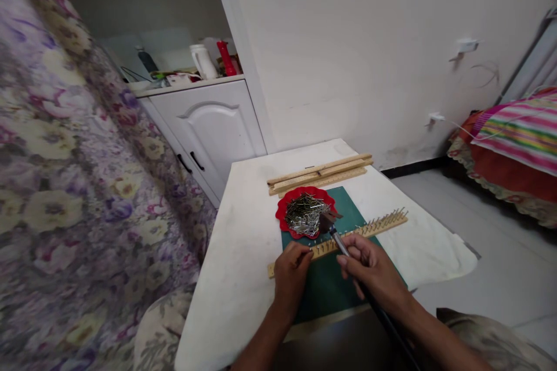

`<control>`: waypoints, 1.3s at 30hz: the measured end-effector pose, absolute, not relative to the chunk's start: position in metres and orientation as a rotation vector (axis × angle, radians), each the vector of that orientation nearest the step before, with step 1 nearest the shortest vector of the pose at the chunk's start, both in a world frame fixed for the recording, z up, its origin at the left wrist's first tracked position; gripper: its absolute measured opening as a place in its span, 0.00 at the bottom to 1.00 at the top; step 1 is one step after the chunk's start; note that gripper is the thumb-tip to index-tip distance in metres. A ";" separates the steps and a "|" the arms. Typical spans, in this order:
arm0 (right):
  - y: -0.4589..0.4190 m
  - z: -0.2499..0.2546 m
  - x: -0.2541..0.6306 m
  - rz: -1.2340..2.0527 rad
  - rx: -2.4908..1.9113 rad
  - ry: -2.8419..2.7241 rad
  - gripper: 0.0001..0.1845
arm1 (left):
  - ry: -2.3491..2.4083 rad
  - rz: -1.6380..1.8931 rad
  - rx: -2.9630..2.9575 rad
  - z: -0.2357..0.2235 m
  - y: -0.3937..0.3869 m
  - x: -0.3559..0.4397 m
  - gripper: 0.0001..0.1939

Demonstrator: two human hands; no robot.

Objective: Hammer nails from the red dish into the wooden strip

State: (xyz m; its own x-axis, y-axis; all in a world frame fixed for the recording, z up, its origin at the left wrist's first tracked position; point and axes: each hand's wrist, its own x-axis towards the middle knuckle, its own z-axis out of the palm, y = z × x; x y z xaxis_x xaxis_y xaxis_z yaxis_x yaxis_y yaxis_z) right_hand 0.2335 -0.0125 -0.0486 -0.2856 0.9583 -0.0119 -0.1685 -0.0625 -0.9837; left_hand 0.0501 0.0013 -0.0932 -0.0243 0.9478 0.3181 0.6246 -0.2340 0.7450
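Observation:
My right hand (pixel 374 272) is wrapped round the shaft of a claw hammer (pixel 340 242). The hammer's dark head is raised over the edge of a red scalloped dish (pixel 282 226) heaped with loose nails (pixel 304 211). A long wooden strip (pixel 324 248) lies slantwise across a green mat (pixel 331 290), with a row of nails (pixel 383 221) standing in it, many leaning. Near the strip's left part, my left hand (pixel 290 275) is closed, thumb and forefinger pinched on what looks like a nail; the fingers hide most of it.
More wooden strips (pixel 322 174) lie together near the table's far edge. The table (pixel 243 208) has a pale cover. A floral curtain (pixel 108 214) hangs at the left, a white cabinet (pixel 217 127) stands behind, and a bed with a striped cover (pixel 522 133) is at the right.

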 end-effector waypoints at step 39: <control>-0.017 -0.043 0.243 1.570 -0.981 -1.319 0.10 | 1.615 1.101 1.931 -0.086 -0.004 0.039 0.07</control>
